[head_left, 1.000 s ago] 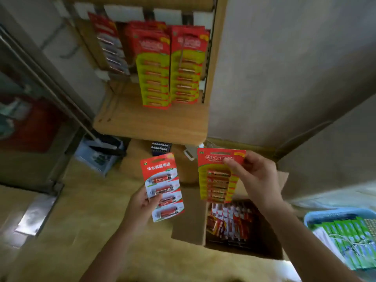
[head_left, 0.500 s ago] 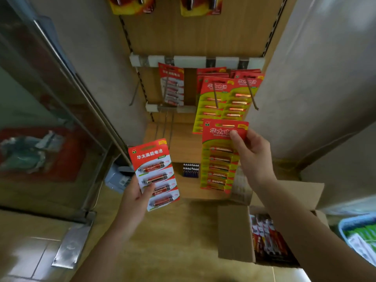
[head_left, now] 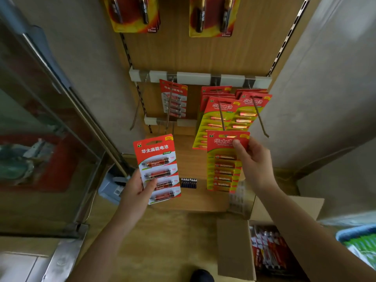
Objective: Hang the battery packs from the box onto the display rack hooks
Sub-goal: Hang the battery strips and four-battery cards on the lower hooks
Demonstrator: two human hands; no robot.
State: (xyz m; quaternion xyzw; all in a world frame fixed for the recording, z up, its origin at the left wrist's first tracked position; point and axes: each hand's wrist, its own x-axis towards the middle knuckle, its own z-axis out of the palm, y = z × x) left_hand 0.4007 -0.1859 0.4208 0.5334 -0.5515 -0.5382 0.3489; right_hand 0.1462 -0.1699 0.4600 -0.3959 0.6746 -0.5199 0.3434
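Observation:
My left hand (head_left: 136,190) grips a red-and-white battery pack (head_left: 157,167) by its lower left edge, held upright below the rack. My right hand (head_left: 253,161) pinches a red-and-yellow battery pack (head_left: 224,159) near its top; the pack's hang hole sits right at the tip of a metal hook (head_left: 221,119). The same hook carries several yellow packs (head_left: 215,119). One red-and-white pack (head_left: 173,100) hangs on a hook further left. The cardboard box (head_left: 234,247) at lower right holds more packs (head_left: 266,251).
A bare hook (head_left: 260,117) juts out at the right of the rack, another (head_left: 136,110) at the left. A wooden shelf (head_left: 193,196) under the hooks carries a small row of dark batteries (head_left: 188,183). A glass cabinet (head_left: 40,139) stands left, a blue basket (head_left: 358,243) right.
The view rose from the box to the rack. Both hands lifted their packs; the right hand's yellow pack moved up to the tip of the hook.

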